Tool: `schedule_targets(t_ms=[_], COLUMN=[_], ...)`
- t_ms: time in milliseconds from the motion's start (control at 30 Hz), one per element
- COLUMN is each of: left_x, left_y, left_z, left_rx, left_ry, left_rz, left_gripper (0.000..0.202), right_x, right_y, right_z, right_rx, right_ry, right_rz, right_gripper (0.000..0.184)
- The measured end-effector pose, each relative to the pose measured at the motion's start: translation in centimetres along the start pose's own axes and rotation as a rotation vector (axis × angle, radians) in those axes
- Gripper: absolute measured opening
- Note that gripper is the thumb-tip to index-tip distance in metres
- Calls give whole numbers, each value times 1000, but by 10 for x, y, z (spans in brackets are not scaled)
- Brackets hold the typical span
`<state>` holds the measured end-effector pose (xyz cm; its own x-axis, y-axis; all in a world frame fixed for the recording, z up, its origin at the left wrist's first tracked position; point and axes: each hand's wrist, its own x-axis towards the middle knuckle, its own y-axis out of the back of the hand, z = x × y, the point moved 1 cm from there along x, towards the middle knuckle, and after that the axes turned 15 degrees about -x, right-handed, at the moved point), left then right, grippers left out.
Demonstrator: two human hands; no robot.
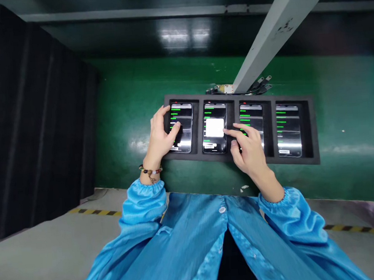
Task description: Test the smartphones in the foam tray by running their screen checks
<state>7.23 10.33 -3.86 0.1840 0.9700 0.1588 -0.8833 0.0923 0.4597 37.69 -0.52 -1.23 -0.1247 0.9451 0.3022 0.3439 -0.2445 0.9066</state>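
Note:
A black foam tray (312, 124) lies on the green belt and holds several lit phones in separate pockets. My left hand (160, 137) rests over the left edge of the first phone (186, 127), its thumb touching the screen and its fingers apart. My right hand (249, 146) lies over the third phone (252, 117), with its index finger stretched out to the second phone (214, 127), touching the edge of a white box on that screen. The fourth phone (288, 129) sits untouched at the right. Both sleeves are bright blue.
A grey metal beam (272, 33) slants down to the tray's far edge, where small black clips (261, 84) lie. A tall black stack (30, 115) stands at the left. The green belt (346, 105) runs left to right, with a grey ledge with hazard tape (93, 211) in front.

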Motion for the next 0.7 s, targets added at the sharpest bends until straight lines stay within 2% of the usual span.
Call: schedule_targets(t_ms=[133, 367, 500, 700], left_x=[0, 0, 0, 0], left_y=[0, 1, 1, 4], left_z=[0, 2, 3, 3], left_rx=[11, 11, 16, 31], left_ry=[-13, -13, -17, -59], left_rz=[-25, -42, -64, -132], left_gripper=[67, 67, 72, 88], right_x=[0, 2, 0, -3], right_y=[1, 3, 3, 2], right_z=[0, -3, 0, -2], right_rx=[-12, 7, 25, 77], right_ry=[3, 125, 114, 51], right_rz=[2, -40, -36, 67], right_gripper=[44, 42, 41, 42])
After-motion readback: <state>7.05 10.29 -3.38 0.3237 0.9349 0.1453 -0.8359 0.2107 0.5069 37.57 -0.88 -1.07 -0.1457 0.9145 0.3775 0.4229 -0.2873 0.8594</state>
